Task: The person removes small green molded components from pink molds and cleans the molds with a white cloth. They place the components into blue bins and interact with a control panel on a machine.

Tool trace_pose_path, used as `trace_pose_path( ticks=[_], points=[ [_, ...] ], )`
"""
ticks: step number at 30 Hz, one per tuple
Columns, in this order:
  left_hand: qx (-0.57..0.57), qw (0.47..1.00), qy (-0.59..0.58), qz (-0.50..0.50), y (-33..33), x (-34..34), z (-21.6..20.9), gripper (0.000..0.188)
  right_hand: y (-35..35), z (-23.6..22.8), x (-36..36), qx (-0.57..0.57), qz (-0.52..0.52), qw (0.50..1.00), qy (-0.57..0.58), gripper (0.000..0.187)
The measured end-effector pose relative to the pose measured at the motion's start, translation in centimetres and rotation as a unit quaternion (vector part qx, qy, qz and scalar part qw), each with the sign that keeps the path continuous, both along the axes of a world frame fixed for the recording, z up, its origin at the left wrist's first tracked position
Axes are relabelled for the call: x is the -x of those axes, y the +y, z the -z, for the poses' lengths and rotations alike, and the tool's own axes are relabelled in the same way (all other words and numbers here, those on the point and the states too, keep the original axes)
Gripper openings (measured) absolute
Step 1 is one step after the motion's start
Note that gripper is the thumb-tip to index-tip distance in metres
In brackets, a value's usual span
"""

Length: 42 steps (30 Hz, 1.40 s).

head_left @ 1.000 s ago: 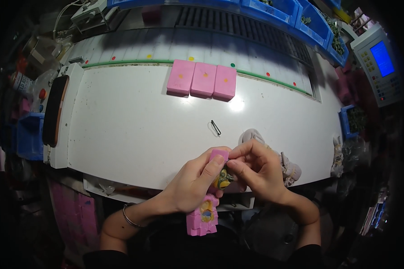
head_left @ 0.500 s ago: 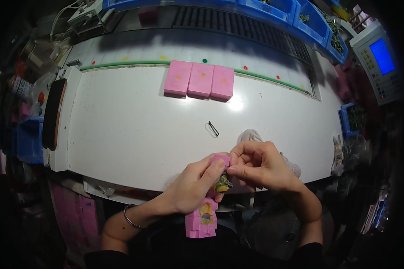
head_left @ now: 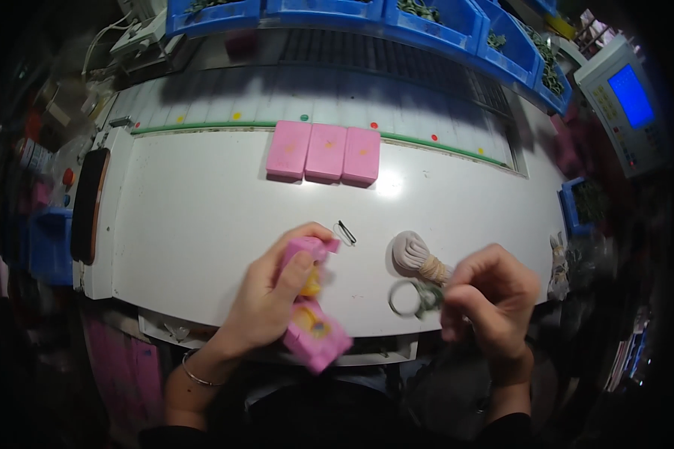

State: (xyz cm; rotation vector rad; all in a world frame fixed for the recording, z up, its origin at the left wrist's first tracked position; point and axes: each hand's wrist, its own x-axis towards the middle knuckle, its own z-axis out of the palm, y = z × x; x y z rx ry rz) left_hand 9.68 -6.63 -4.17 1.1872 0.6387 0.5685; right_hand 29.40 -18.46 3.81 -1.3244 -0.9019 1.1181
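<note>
My left hand (head_left: 258,295) is wrapped round a pink rubber mould (head_left: 318,337) with its halves folded apart. Yellow patches show in the mould's hollow, and the lower half hangs tilted below my fingers. To the right, my right hand (head_left: 494,303) pinches a dark green ring-shaped piece (head_left: 428,296) with a lumpy top, held over the table's front edge. Blur hides the exact fingertip contact. Just beyond the ring lies a whitish cloth bundle (head_left: 410,251) bound with a tan band. A thin dark clip-like piece (head_left: 347,233) lies beyond my left hand.
Three closed pink blocks (head_left: 326,153) stand side by side against the green strip (head_left: 419,142) on the white table (head_left: 187,217). Blue bins (head_left: 438,26) with green pieces line the back. A phone (head_left: 90,206) rests at left; a control box (head_left: 625,105) with a blue screen stands right.
My right hand has moved right, away from the mould, carrying the green ring-shaped piece out of it. My left hand has shifted left with the mould, and the cloth bundle is now uncovered.
</note>
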Motion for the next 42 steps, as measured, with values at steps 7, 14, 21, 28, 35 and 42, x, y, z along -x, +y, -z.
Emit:
trace_pose_path(
  ticks=[7, 14, 21, 28, 35, 42],
  points=[
    [-0.374, 0.878, 0.298, 0.012, 0.3, 0.2, -2.7, 0.060, 0.1, 4.5, 1.1, -0.167, 0.035, 0.945, -0.278, 0.016],
    [-0.506, 0.846, 0.170, -0.005, -1.0, 0.2, -4.8, 0.063, 0.1, 5.1, 2.7, -0.231, 0.041, 0.931, -0.281, 0.024],
    [-0.333, 0.943, 0.013, -0.016, -2.2, -0.9, -3.5, 0.035, 0.4, 4.3, 1.8, -0.225, -0.083, 0.850, -0.469, 0.022],
    [-0.333, 0.943, -0.007, -0.013, -2.6, -1.3, -3.0, 0.032, -0.3, 3.6, 2.2, -0.210, -0.058, 0.798, -0.562, 0.016],
    [-0.507, 0.861, -0.049, -0.003, -3.0, -1.7, -1.0, 0.031, -0.6, 3.5, 1.5, 0.091, -0.117, 0.986, -0.076, 0.009],
    [-0.244, 0.969, -0.019, 0.039, -2.9, -1.3, -0.8, 0.037, -0.8, 5.5, 0.0, 0.266, -0.232, 0.913, 0.207, 0.023]
  ],
)
